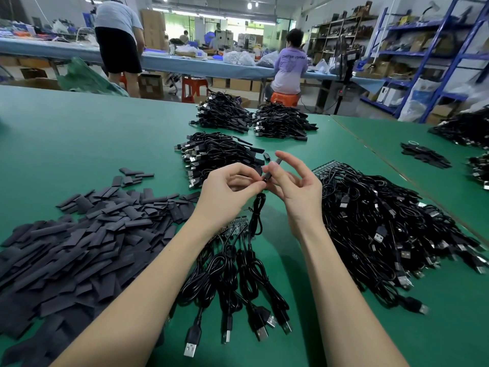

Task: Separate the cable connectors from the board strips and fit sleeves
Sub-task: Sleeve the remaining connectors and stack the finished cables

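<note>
Both grips busy at frame centre: left hand (232,185) pinches the cable (256,210) just below its end, fingers curled on it; right hand (293,181) pinches the sleeve (272,169), a short black tube, between thumb and forefinger, other fingers spread. Sleeve seems to sit over the cable's connector end, how far on can't tell, fingers cover the joint. Cable hangs in a loop under the hands toward the board strip (235,226) lying on the green counter (79,133) below centre, with several more cables fanning toward the bottom edge, USB plugs (260,332) outward.

Loose sleeves pile (87,234) fills lower left. Untreated cable heap (383,229) on the right. Finished bundles (219,154) above centre, two more behind. Other workers in the upper frame.

Likely step: sliding sleeve on.

Risks: sleeve is flat and limp, so a skewed push could fold its mouth against the connector and jam. Pinch too light and the sleeve drops into the pile. Hanging loop could snag the strip's cables and drag it.
</note>
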`<state>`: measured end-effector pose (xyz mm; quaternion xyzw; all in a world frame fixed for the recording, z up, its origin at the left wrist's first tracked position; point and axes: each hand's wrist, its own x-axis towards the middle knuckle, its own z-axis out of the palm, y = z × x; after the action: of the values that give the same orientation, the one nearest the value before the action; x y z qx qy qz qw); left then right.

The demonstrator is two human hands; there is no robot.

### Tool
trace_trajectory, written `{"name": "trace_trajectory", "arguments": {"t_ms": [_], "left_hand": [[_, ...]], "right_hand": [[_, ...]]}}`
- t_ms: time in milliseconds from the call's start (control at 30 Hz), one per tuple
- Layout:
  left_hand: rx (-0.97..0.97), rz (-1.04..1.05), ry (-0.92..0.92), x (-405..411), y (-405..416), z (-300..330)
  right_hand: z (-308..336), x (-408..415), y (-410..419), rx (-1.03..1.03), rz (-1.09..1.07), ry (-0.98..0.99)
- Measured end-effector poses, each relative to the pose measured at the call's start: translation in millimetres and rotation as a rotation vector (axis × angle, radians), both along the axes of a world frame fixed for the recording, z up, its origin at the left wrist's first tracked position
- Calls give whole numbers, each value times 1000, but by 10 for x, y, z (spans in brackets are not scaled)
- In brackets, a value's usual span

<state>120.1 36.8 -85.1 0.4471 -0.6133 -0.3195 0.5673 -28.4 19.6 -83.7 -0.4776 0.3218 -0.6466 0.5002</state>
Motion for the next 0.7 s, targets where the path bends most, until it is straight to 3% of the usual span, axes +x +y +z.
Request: {"name": "trace_trajectory", "arguments": {"t_ms": [233,467,700], "left_hand": [[36,-2,80,-17,-13,4],[35,8,44,9,-16,17],[244,-30,-58,-24,8,-35]], "right_hand": [[-13,57,24,29,-20,-30],[-33,132,9,50,-45,-69],[-1,78,-57,88,-211,-212]]}}
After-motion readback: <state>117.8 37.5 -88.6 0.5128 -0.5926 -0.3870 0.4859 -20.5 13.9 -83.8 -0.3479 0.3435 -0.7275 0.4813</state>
